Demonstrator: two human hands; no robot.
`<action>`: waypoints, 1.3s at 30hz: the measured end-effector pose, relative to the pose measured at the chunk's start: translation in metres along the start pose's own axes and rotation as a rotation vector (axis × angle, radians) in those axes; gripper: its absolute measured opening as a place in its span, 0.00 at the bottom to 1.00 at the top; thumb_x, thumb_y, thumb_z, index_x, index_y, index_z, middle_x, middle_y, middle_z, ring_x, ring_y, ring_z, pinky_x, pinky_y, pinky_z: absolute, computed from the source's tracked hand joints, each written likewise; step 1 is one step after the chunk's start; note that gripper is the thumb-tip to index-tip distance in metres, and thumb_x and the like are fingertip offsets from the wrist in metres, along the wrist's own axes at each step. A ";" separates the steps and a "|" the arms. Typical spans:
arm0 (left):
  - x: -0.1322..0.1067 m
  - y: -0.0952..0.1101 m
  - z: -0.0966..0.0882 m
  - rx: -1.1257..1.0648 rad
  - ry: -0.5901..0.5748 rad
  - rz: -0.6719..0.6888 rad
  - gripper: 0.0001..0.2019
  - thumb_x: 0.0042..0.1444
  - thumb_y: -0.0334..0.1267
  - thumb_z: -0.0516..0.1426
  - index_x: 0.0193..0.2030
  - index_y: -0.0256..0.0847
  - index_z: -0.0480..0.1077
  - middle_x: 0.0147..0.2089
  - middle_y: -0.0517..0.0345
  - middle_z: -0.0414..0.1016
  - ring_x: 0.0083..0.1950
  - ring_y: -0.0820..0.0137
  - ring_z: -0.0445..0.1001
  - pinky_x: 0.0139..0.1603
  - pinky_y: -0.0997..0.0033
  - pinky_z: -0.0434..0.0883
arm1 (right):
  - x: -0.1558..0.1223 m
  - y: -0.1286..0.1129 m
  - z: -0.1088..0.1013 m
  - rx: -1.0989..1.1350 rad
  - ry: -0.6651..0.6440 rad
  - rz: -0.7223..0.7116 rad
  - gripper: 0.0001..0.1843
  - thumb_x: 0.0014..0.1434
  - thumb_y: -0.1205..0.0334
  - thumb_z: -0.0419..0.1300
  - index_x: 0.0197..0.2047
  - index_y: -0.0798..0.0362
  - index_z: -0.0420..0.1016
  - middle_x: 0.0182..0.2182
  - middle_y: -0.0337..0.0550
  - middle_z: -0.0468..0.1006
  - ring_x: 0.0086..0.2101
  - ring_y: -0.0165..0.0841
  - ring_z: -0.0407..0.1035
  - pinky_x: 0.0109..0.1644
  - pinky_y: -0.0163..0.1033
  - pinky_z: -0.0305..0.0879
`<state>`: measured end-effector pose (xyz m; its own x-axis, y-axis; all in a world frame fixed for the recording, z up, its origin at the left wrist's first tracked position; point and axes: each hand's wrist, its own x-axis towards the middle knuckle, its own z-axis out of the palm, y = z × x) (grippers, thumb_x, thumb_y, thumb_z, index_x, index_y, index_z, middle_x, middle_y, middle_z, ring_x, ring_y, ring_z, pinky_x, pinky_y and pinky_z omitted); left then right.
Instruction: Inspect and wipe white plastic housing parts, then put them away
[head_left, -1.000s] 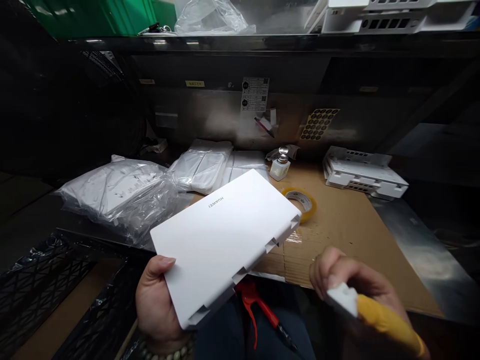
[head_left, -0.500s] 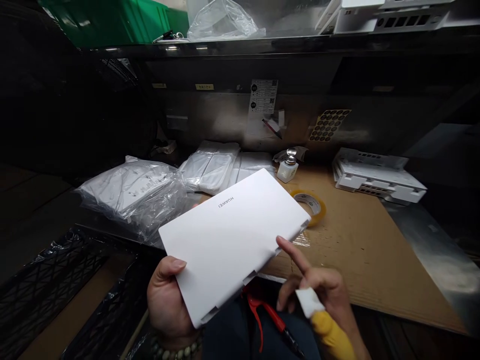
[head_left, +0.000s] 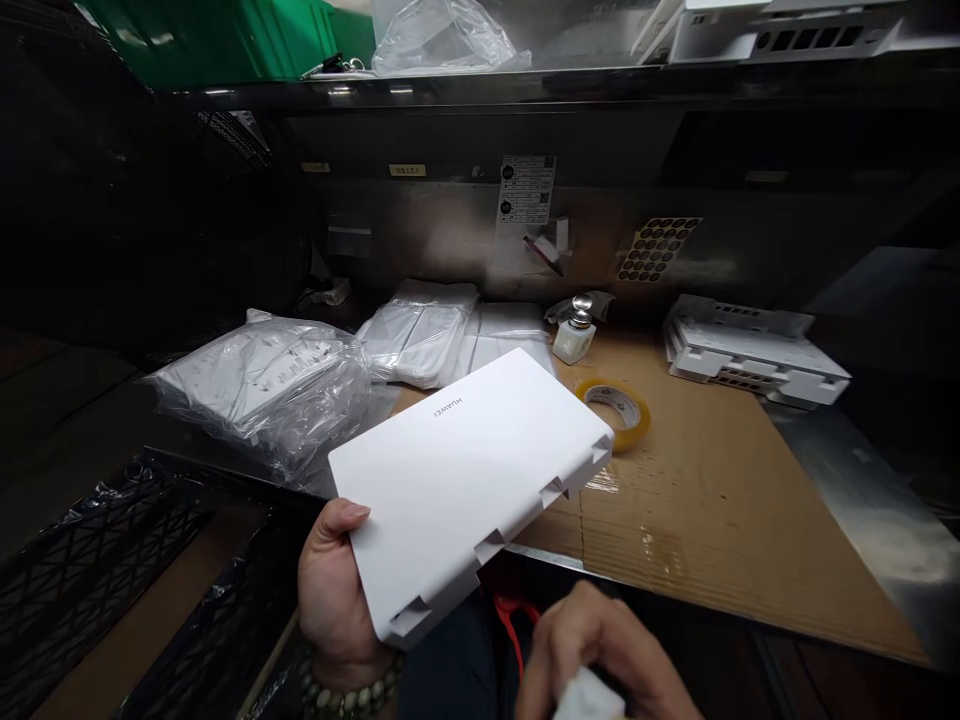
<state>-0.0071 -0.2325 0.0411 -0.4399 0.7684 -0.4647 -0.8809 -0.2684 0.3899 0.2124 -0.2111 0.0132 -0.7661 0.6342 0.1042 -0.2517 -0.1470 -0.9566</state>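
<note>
My left hand (head_left: 337, 590) grips a flat white plastic casing (head_left: 465, 480) by its near left corner, thumb on top. The casing bears a HUAWEI mark on its upper face and has several notches along its near right edge. It is held tilted above the bench's front edge. At the bottom, my right hand (head_left: 592, 650) is curled and apart from the casing. A small white piece (head_left: 589, 697) shows in its fingers, partly cut off by the picture edge; its kind is unclear. Between the hands, a red-handled tool (head_left: 514, 615) is partly hidden below.
Cardboard (head_left: 720, 510) covers the bench, with a tape roll (head_left: 619, 412), a pump bottle (head_left: 576, 335) and white housings (head_left: 754, 350) on it. Bagged white parts (head_left: 255, 370) and plastic-wrapped stacks (head_left: 424, 330) lie behind and left. A shelf overhead holds a green bin (head_left: 225, 40).
My right hand has drawn back and down from the casing's notched edge, its pointing finger now curled. The casing has tipped so that more of its notched side shows.
</note>
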 end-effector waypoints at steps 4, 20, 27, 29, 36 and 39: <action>0.001 0.000 -0.001 -0.016 -0.040 -0.025 0.37 0.45 0.34 0.52 0.67 0.41 0.68 0.42 0.53 0.87 0.62 0.47 0.76 0.69 0.34 0.63 | -0.002 0.012 -0.015 0.166 0.164 -0.088 0.16 0.65 0.43 0.62 0.41 0.47 0.67 0.29 0.42 0.83 0.26 0.33 0.73 0.29 0.35 0.64; 0.004 -0.001 -0.006 0.118 -0.007 0.068 0.37 0.45 0.34 0.53 0.66 0.43 0.68 0.52 0.52 0.84 0.61 0.44 0.76 0.65 0.34 0.69 | 0.013 0.019 -0.015 -0.604 0.007 -0.342 0.11 0.67 0.50 0.59 0.47 0.45 0.64 0.60 0.55 0.78 0.44 0.43 0.81 0.42 0.41 0.74; 0.006 -0.004 -0.001 0.134 0.033 0.082 0.39 0.41 0.37 0.54 0.67 0.45 0.67 0.62 0.52 0.79 0.64 0.42 0.74 0.66 0.35 0.68 | 0.014 0.027 -0.023 -0.440 0.121 -0.347 0.14 0.66 0.48 0.59 0.49 0.47 0.66 0.65 0.64 0.71 0.38 0.42 0.81 0.39 0.43 0.74; 0.007 -0.003 -0.003 0.167 0.007 0.094 0.40 0.41 0.37 0.54 0.66 0.45 0.67 0.63 0.52 0.78 0.64 0.43 0.73 0.65 0.36 0.69 | 0.016 0.021 -0.020 -0.441 -0.015 -0.306 0.12 0.68 0.49 0.57 0.48 0.47 0.67 0.57 0.60 0.80 0.39 0.42 0.81 0.43 0.43 0.74; 0.011 0.000 -0.014 0.189 0.017 0.174 0.38 0.41 0.34 0.55 0.64 0.43 0.69 0.59 0.53 0.80 0.62 0.42 0.75 0.62 0.35 0.72 | -0.006 0.023 -0.023 0.045 0.161 -0.131 0.13 0.69 0.45 0.56 0.42 0.45 0.64 0.36 0.46 0.86 0.30 0.36 0.77 0.30 0.36 0.65; 0.011 0.002 -0.017 0.181 0.010 0.166 0.38 0.40 0.34 0.55 0.64 0.43 0.70 0.57 0.52 0.81 0.61 0.42 0.76 0.62 0.36 0.73 | -0.011 0.025 -0.023 0.069 0.306 -0.142 0.11 0.69 0.46 0.55 0.43 0.43 0.65 0.34 0.44 0.85 0.31 0.37 0.75 0.31 0.38 0.68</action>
<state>-0.0164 -0.2338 0.0233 -0.5783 0.7167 -0.3896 -0.7512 -0.2816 0.5970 0.2283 -0.2040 -0.0179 -0.5101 0.8488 0.1389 -0.3908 -0.0848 -0.9166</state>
